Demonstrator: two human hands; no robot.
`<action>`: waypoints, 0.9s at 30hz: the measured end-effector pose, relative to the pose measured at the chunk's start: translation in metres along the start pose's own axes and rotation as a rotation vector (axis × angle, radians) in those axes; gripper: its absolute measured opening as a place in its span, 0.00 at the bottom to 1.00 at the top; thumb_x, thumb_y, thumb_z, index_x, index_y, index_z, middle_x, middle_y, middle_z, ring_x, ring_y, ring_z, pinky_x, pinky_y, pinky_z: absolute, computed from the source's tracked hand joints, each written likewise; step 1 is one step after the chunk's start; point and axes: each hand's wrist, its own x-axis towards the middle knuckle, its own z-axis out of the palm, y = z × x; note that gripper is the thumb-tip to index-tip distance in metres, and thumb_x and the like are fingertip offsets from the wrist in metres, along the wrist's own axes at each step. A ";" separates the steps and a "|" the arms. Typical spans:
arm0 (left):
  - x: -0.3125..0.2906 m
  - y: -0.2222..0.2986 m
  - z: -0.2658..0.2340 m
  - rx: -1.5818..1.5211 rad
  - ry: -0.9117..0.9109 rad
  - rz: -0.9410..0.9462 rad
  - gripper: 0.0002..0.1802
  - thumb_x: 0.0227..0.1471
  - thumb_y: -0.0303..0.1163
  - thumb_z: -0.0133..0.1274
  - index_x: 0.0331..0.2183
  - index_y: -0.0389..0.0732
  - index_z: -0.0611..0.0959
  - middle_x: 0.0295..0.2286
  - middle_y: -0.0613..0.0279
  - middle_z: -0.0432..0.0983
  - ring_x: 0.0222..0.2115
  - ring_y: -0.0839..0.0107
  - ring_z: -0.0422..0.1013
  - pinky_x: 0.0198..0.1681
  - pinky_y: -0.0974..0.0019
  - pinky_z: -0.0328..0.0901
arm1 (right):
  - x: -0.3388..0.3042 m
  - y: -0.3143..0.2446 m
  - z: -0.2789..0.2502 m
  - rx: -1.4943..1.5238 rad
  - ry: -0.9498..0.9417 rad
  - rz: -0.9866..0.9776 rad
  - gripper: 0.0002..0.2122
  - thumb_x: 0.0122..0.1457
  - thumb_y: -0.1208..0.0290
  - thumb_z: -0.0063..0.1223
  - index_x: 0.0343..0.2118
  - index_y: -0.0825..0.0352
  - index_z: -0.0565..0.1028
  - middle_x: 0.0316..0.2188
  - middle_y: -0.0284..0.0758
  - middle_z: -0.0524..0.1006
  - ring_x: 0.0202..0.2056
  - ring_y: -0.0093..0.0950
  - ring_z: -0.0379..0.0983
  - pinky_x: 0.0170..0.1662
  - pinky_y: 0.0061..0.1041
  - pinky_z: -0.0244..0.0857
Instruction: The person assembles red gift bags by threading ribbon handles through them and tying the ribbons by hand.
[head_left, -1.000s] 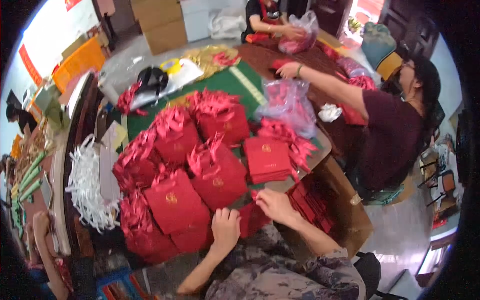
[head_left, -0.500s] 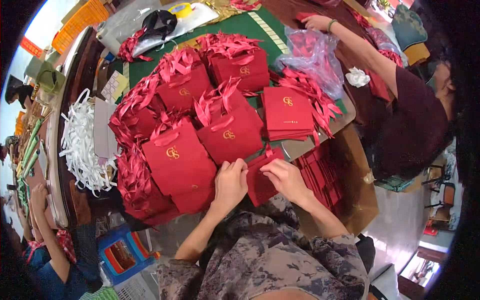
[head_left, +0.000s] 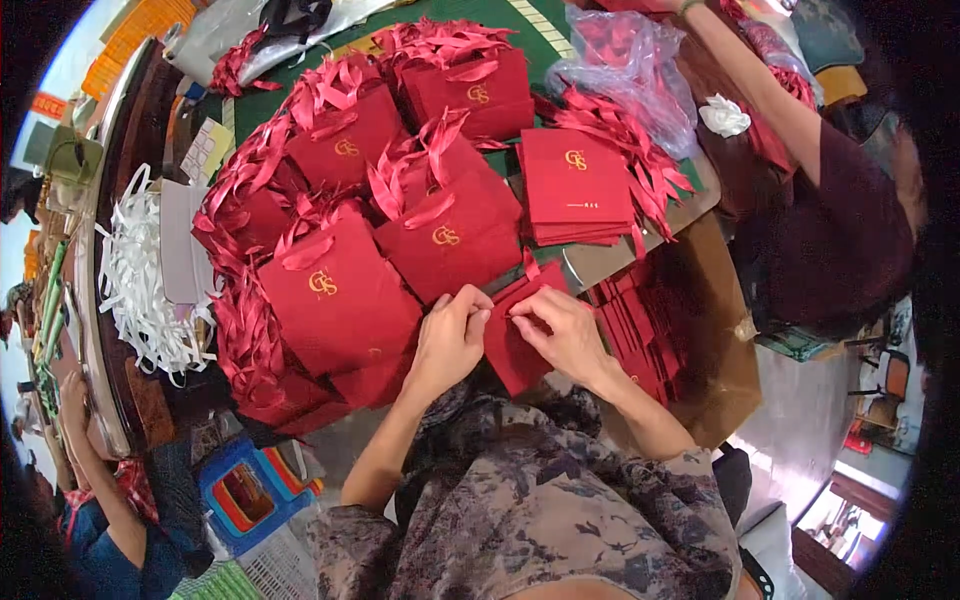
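Observation:
A red paper gift bag [head_left: 512, 357] lies flat in front of me at the table's near edge, a short loop of red ribbon at its far end. My left hand [head_left: 450, 338] is closed at the bag's left edge, thumb against curled fingers. Over the bag's right side, my right hand [head_left: 567, 338] pinches with thumb and forefinger. Whatever is between the fingers of either hand is too small to make out. Just beyond stand piles of red bags [head_left: 335, 290] with ribbon handles and gold print. A neat stack of red bags [head_left: 577, 185] lies to the far right.
An open cardboard box [head_left: 715, 330] holding several folded red bags stands right of my right hand. White ribbons [head_left: 150, 275] hang at the left beside a pale box. Clear plastic wrap [head_left: 630, 75] lies far right. A co-worker's arm [head_left: 755, 85] reaches across there; another person's arm [head_left: 105, 480] shows at left.
The view has shifted, so the bags sit higher and further left in the picture. Both hands stay at the same bag, with slightly changed finger positions. The co-worker's arm at right still reaches outward.

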 end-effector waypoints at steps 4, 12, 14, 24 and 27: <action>0.000 0.004 -0.002 -0.029 0.013 0.004 0.04 0.55 0.23 0.52 0.34 0.34 0.77 0.29 0.49 0.77 0.31 0.56 0.76 0.36 0.59 0.69 | -0.001 0.000 0.002 0.021 0.011 0.006 0.05 0.55 0.73 0.60 0.33 0.66 0.76 0.28 0.38 0.74 0.33 0.40 0.75 0.35 0.36 0.68; -0.001 -0.003 0.001 -0.178 -0.044 -0.099 0.05 0.58 0.23 0.51 0.37 0.32 0.78 0.28 0.55 0.78 0.31 0.73 0.75 0.35 0.68 0.67 | 0.000 -0.004 -0.003 0.064 0.015 0.045 0.05 0.55 0.75 0.61 0.33 0.68 0.78 0.27 0.38 0.76 0.30 0.35 0.75 0.32 0.29 0.68; -0.001 -0.003 0.000 -0.202 -0.053 -0.105 0.05 0.58 0.23 0.51 0.37 0.32 0.78 0.28 0.57 0.78 0.31 0.75 0.75 0.35 0.69 0.67 | 0.001 -0.006 -0.005 0.071 0.002 0.043 0.05 0.55 0.75 0.61 0.33 0.68 0.78 0.27 0.38 0.76 0.30 0.35 0.75 0.32 0.29 0.68; -0.003 0.014 0.003 -0.116 -0.003 -0.088 0.05 0.57 0.24 0.53 0.36 0.33 0.79 0.28 0.53 0.79 0.31 0.67 0.77 0.34 0.66 0.69 | 0.002 -0.018 0.004 -0.036 0.062 0.098 0.06 0.50 0.78 0.61 0.30 0.68 0.76 0.27 0.38 0.76 0.30 0.37 0.76 0.32 0.32 0.69; -0.008 0.018 0.009 -0.020 0.069 -0.042 0.05 0.55 0.23 0.54 0.35 0.34 0.80 0.27 0.52 0.79 0.30 0.59 0.76 0.33 0.61 0.69 | 0.002 -0.025 0.010 -0.102 0.047 0.090 0.07 0.48 0.79 0.60 0.29 0.69 0.72 0.26 0.40 0.74 0.30 0.41 0.74 0.33 0.37 0.68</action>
